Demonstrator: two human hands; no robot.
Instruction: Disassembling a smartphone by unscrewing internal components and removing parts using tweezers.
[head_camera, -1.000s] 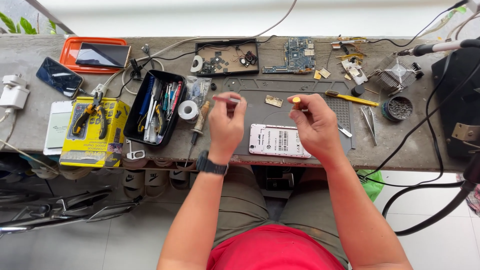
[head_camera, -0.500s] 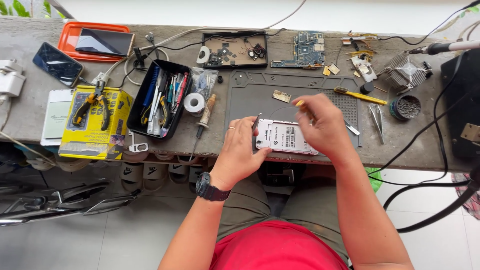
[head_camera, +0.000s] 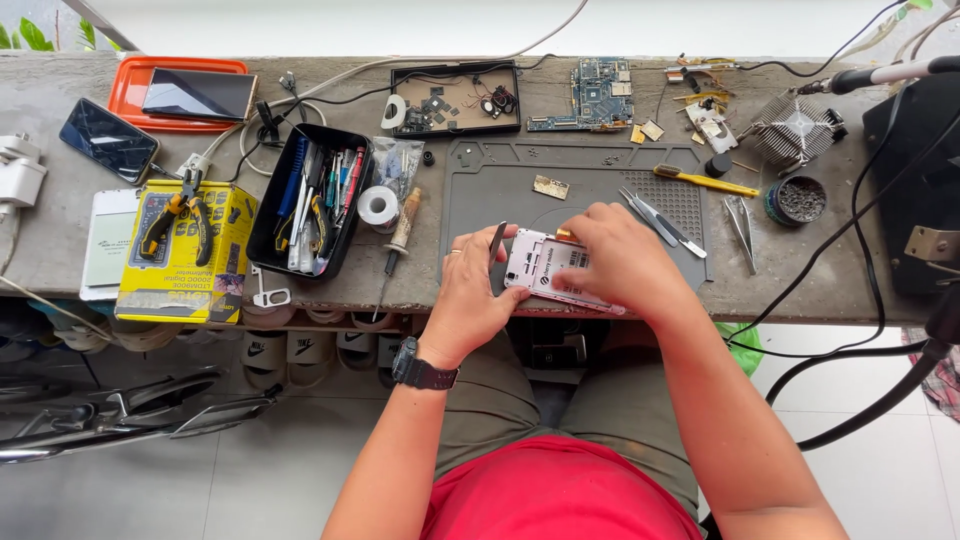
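An opened phone (head_camera: 548, 268) with a pale inner back lies at the front edge of the grey work mat (head_camera: 600, 180). My left hand (head_camera: 475, 295) grips the phone's left edge, and a thin dark tool (head_camera: 496, 242) sticks up between its fingers. My right hand (head_camera: 625, 262) lies over the right half of the phone. Its fingertips pinch a small yellowish piece (head_camera: 566, 235) against the phone's top edge. The phone's right side is hidden under this hand.
On the mat lie tweezers (head_camera: 660, 222), a yellow-handled tool (head_camera: 702, 182) and a small metal plate (head_camera: 551, 187). To the left are a black tool tray (head_camera: 262, 228), a wire roll (head_camera: 378, 207), a screwdriver (head_camera: 398, 232) and a yellow box with pliers (head_camera: 225, 285). Cables (head_camera: 850, 290) hang at right.
Both hands have come down from above the mat, where each held a small item, onto the phone. The left now grips its edge and the right presses its top.
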